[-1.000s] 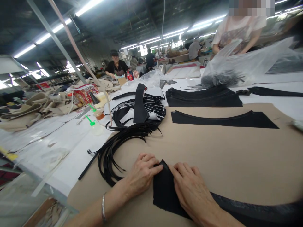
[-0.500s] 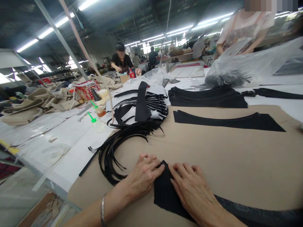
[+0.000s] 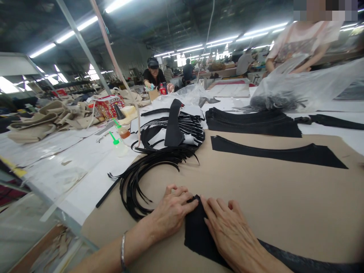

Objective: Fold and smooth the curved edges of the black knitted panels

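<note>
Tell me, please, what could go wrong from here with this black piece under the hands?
The black cloth piece is pressed by the left hand and right hand on brown paper, so it may shift or crease. The left hand also lies close to the loose black strips and might disturb them. The squeeze bottle with a green nozzle stands near those strips; if knocked, it could perhaps mark them.

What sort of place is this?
Probably a sewing or leather-goods factory floor: rows of strip lights over long white worktables, black cut fabric pieces on brown pattern paper, squeeze bottles, and a co-worker at a table.
</note>
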`<state>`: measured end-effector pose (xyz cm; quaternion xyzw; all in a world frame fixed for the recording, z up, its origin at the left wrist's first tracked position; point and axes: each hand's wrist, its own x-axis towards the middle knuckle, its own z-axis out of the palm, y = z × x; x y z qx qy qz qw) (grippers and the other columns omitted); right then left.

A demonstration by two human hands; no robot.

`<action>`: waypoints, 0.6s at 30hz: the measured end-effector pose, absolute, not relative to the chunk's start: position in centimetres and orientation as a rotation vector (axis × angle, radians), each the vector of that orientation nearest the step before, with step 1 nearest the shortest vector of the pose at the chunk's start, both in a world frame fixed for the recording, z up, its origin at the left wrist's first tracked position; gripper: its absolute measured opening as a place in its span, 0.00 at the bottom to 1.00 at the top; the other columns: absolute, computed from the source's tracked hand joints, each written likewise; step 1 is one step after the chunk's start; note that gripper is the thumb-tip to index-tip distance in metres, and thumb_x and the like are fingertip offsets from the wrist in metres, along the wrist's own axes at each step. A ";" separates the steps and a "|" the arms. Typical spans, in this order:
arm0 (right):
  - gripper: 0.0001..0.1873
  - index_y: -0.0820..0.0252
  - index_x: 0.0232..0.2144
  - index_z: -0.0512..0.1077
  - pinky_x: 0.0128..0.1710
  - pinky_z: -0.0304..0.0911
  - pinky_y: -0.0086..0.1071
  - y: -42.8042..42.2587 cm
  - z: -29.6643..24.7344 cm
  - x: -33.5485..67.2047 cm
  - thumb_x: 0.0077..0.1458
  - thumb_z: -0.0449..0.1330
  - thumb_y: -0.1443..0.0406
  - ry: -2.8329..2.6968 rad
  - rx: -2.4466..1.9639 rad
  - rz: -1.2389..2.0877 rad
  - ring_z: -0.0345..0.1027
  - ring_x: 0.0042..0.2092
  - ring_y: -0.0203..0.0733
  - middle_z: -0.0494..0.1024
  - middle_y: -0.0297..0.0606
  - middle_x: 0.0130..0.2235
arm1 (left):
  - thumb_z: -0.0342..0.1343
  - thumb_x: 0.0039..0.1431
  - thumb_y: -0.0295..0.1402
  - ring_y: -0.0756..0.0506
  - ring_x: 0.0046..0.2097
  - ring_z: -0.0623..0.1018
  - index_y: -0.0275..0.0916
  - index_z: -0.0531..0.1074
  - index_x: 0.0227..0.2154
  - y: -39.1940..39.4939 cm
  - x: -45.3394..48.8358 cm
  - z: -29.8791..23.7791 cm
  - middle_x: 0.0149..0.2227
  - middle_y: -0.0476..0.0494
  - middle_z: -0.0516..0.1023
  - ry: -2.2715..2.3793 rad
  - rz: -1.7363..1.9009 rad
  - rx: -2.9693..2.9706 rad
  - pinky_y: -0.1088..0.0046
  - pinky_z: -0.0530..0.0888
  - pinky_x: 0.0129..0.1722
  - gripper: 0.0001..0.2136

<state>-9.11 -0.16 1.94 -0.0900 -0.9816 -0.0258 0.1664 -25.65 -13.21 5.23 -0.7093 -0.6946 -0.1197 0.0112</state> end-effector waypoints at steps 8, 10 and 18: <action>0.20 0.64 0.54 0.63 0.44 0.53 0.47 0.0 2.0 -9.5 0.59 0.51 0.70 -2.767 -0.260 -0.025 0.63 0.41 0.47 0.72 0.40 0.41 | 0.47 0.65 0.27 0.44 0.53 0.67 0.46 0.65 0.54 -13.4 -25.6 4.9 0.46 0.46 0.74 -2.173 -0.399 -2.196 0.59 0.51 0.54 0.16; 0.21 0.64 0.55 0.62 0.46 0.53 0.48 0.0 1.7 -9.5 0.60 0.51 0.69 -2.759 -0.253 -0.036 0.63 0.42 0.48 0.72 0.42 0.42 | 0.47 0.65 0.27 0.44 0.54 0.67 0.46 0.64 0.54 -13.4 -25.5 4.9 0.46 0.46 0.74 -2.172 -0.393 -2.190 0.59 0.51 0.54 0.17; 0.20 0.66 0.57 0.61 0.48 0.52 0.50 0.4 0.8 -9.3 0.63 0.46 0.68 -2.778 -0.200 -0.045 0.63 0.43 0.48 0.73 0.45 0.44 | 0.46 0.65 0.28 0.44 0.53 0.67 0.47 0.64 0.55 -13.5 -25.7 5.2 0.48 0.47 0.74 -2.177 -0.336 -2.189 0.59 0.52 0.53 0.17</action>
